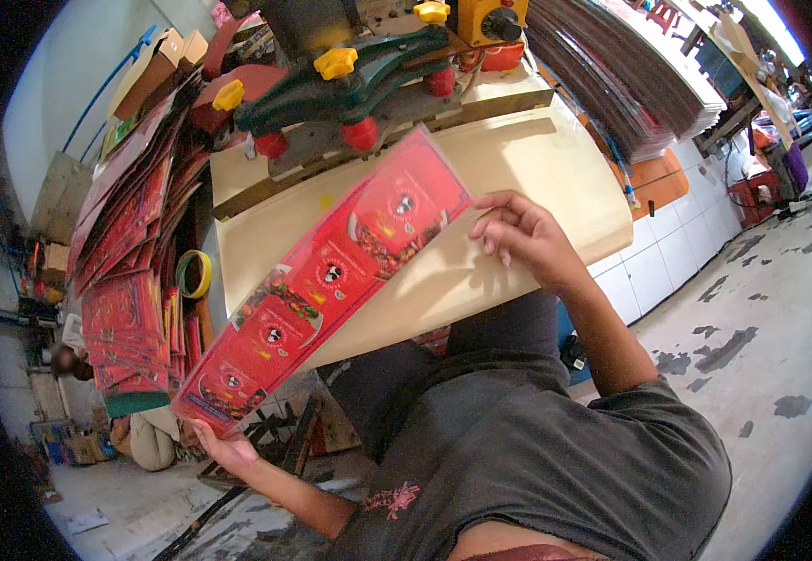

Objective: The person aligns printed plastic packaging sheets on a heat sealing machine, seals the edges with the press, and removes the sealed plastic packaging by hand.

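A long red printed sheet (322, 285) runs diagonally across the middle of the frame, resting flat on a cream tabletop (537, 168). The left hand (224, 449), at lower left, pinches the sheet's overhanging near end, apparently to steady it. The right hand (523, 234), right of centre, hovers with loosely curled fingers by the far end, holding nothing. Above sits a green machine (350, 79); stacks of red sheets (130, 271) stand at left.
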Available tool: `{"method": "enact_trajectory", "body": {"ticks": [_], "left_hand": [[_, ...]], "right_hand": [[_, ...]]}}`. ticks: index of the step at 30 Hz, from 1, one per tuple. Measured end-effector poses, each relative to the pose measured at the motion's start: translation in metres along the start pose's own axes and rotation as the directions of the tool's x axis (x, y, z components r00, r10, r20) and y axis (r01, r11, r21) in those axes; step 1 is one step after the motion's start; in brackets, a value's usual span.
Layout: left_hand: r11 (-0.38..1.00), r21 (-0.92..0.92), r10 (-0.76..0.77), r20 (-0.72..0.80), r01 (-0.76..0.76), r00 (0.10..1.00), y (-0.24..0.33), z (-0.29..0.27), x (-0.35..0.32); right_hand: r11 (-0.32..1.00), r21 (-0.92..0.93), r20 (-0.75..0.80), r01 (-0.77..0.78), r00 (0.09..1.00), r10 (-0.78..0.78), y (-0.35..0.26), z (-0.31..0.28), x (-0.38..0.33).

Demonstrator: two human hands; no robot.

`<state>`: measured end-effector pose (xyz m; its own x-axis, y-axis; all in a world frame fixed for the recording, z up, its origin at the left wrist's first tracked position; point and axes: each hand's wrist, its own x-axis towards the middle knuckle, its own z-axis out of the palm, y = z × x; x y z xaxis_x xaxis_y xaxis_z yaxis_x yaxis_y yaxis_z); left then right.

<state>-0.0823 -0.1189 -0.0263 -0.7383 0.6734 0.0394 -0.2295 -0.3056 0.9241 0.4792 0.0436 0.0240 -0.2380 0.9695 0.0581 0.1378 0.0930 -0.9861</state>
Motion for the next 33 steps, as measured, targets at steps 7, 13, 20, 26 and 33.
{"method": "enact_trajectory", "body": {"ticks": [7, 13, 20, 26, 33], "left_hand": [[0.997, -0.045, -0.058, 0.087, 0.062, 0.995, -0.009, 0.034, -0.016], [0.995, -0.036, -0.095, 0.076, 0.098, 0.993, -0.006, 0.046, -0.024], [0.98, 0.193, -0.082, 0.143, 0.053, 0.986, -0.004, 0.022, -0.014], [0.757, 0.653, 0.016, -0.033, 0.009, 0.999, 0.002, 0.039, -0.017], [0.701, 0.625, 0.284, 0.198, -0.344, 0.938, 0.001, 0.099, -0.049]], "right_hand": [[0.894, 0.443, 0.074, -0.061, 0.997, 0.031, -0.015, 0.028, -0.008], [0.899, 0.438, -0.033, -0.024, 0.999, 0.043, -0.017, 0.041, -0.009], [0.897, 0.441, -0.133, -0.005, 0.989, 0.07, -0.017, 0.039, -0.013], [0.896, 0.436, -0.198, 0.08, 0.98, 0.009, -0.023, 0.043, -0.019], [0.915, 0.39, -0.097, 0.101, 0.993, -0.068, -0.027, 0.042, -0.028]]}}
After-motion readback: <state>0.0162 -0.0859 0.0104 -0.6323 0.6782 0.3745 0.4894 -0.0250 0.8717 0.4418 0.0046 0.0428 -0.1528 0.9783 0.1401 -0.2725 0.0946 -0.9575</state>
